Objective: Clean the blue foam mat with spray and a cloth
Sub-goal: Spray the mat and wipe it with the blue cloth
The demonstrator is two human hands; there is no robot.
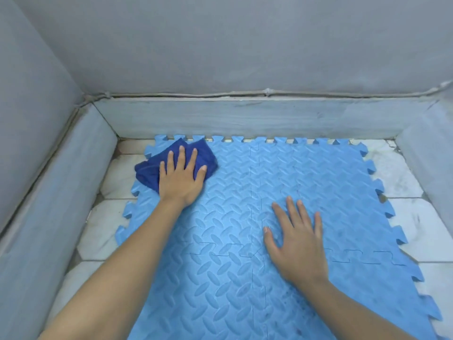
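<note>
Blue foam mat (306, 180) covers the tiled floor (404, 175) — interlocked tiles, up against the far wall. Left hand (180, 179) presses the dark blue cloth (147, 171) flat at its far-left corner, fingers straight; right hand (297, 244) rests open-palmed mid-mat.

The blue foam mat (245, 241) lies flat on the floor, made of interlocking tiles with toothed edges and a raised leaf-like pattern; faint dark smudges show on its near part. A dark blue cloth (152, 169), crumpled, sits on the mat's far left corner, partly overhanging its left edge. No spray bottle can be seen from here.
</note>
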